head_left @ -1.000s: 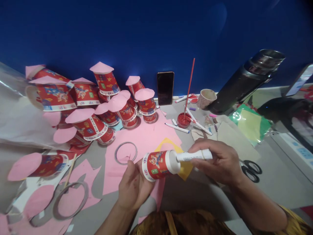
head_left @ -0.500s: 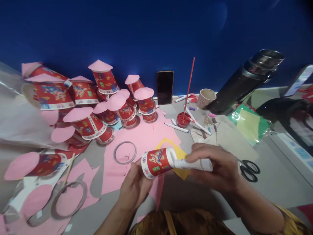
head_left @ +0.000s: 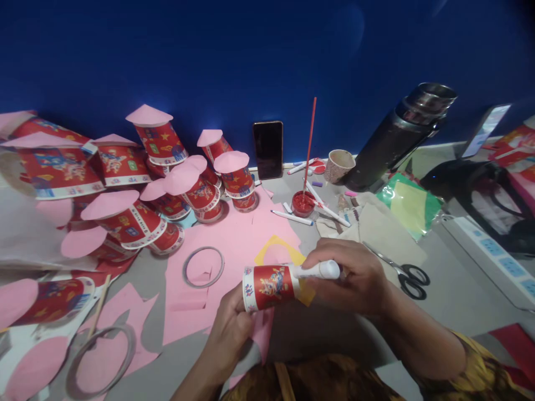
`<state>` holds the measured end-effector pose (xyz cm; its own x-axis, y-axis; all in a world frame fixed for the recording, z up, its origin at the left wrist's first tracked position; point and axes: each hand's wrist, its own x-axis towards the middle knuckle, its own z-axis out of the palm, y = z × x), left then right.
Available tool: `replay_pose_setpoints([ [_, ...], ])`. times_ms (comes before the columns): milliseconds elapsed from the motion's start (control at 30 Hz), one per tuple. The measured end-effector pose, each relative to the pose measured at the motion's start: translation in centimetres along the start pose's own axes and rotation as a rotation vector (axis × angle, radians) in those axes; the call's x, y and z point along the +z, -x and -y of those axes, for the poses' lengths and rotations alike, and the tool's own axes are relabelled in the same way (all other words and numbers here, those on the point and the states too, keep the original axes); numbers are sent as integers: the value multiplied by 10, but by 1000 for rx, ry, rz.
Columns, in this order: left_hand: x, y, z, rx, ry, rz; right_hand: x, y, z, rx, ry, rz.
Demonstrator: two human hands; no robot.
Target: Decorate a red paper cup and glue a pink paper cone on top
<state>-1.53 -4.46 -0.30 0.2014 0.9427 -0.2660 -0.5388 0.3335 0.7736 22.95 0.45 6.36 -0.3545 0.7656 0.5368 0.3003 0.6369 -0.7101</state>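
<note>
A red paper cup (head_left: 273,285) with printed figures and a white rim lies on its side in the air. My left hand (head_left: 232,323) grips it by the rim end, fingers wrapped behind it. My right hand (head_left: 351,278) is closed around a thick white tube that looks like a glue stick (head_left: 320,270). The tube's front end meets the cup's base edge; its tip is hidden there. Below the hands lie a yellow paper piece (head_left: 273,245) and pink paper sheets (head_left: 238,245).
Red cups with pink cone tops (head_left: 112,206) crowd the left. Tape rolls (head_left: 203,267) lie nearby. Behind stand a phone (head_left: 268,150), a red paint pot (head_left: 303,204), a paper cup (head_left: 339,166) and a black thermos (head_left: 397,139). Scissors (head_left: 412,280) and a power strip (head_left: 497,259) are right.
The cup has been turned about its axis, so its printed figure shows differently. The white tube has tilted upward at its rear end. My view has shifted a little to the right.
</note>
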Motion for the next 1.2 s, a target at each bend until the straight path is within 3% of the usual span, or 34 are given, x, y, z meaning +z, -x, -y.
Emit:
replay_pose_setpoints([
  [100,5,6,-1,60,-168,63,-1,-1,-2,208,0,-29],
  [233,6,8,-3,35,5,79,0,-2,-4,479,-132,-34],
  [367,9,4,-12,31,301,12,4,-1,-6,571,-298,-119],
  [533,15,-4,-20,-94,458,120,10,4,-11,640,-436,-171],
  [667,14,-5,-19,-110,515,128,11,4,-12,655,-432,-135],
  [967,21,-6,-20,0,567,126,11,9,-1,484,-122,-144],
  [1200,20,-5,-9,38,382,21,17,3,4,23,136,-139],
])
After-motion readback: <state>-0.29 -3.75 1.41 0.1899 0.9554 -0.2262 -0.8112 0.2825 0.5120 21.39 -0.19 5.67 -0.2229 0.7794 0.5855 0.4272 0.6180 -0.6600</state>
